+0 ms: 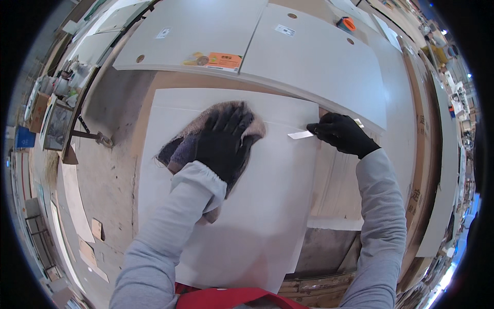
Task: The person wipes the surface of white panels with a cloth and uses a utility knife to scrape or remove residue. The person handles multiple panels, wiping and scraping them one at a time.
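My left hand (pixel 220 148), in a black glove, lies spread on a brown and dark cloth (pixel 185 148), pressing it on a white panel (pixel 270 201). Near the panel's right edge, my right hand (pixel 341 133), also gloved in black, grips a small tool with a flat metal blade (pixel 301 134). The blade is over the panel's surface; whether it touches cannot be told. Most of the tool's handle is hidden by the fingers.
Beyond lie two white panels (pixel 316 65) with round holes, labels and an orange card (pixel 225 61). An orange and dark object (pixel 348 24) sits at the back. Long cardboard-wrapped pieces (pixel 415 174) run along the right. A wheeled table (pixel 83 100) stands left.
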Action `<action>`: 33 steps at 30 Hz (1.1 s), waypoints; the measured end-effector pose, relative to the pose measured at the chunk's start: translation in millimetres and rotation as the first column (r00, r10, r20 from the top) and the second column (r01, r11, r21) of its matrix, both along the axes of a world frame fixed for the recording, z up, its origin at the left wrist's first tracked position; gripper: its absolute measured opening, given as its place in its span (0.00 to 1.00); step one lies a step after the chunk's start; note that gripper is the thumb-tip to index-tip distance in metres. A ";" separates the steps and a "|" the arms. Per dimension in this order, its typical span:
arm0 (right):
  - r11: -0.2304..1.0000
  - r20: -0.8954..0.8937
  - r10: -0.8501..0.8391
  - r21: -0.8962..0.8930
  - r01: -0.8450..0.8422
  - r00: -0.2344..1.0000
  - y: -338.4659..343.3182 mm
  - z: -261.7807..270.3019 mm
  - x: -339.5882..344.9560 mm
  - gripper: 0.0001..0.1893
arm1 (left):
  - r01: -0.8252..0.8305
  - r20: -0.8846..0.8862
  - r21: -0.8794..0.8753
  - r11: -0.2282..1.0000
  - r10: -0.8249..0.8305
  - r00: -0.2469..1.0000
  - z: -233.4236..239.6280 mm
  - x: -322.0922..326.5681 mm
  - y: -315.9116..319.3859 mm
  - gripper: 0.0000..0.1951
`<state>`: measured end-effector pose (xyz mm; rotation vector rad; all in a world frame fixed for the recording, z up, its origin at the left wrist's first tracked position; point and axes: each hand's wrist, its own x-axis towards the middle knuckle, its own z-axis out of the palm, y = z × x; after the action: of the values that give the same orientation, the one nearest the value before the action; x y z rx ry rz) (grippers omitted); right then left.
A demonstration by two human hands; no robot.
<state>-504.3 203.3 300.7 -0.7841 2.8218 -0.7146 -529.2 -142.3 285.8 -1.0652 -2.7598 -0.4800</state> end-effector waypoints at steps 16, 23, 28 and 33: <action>0.969 0.030 0.248 0.007 -0.248 0.968 -114.2 -2.9 -78.9 0.12 | -0.104 0.207 0.030 0.994 0.095 0.974 12.8 75.8 -82.5 0.27; 0.926 -0.030 0.377 0.048 -0.376 0.926 -209.3 -4.0 -132.2 0.11 | -0.105 0.219 0.057 0.993 0.090 0.972 3.6 77.7 -84.6 0.27; 0.927 -0.035 0.367 0.091 -0.363 0.930 -279.7 -14.7 -168.8 0.11 | -0.110 0.192 0.188 0.976 0.073 0.979 -7.9 80.7 -85.3 0.25; 0.935 0.028 0.338 0.103 -0.339 0.941 -298.7 -4.4 -171.6 0.12 | -0.123 0.256 0.253 0.960 0.056 0.965 -9.0 80.6 -84.7 0.25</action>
<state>-675.8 -95.4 296.2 -1.2021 2.5883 -0.5066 -448.6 -227.0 276.8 -0.8626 -2.8241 -1.0012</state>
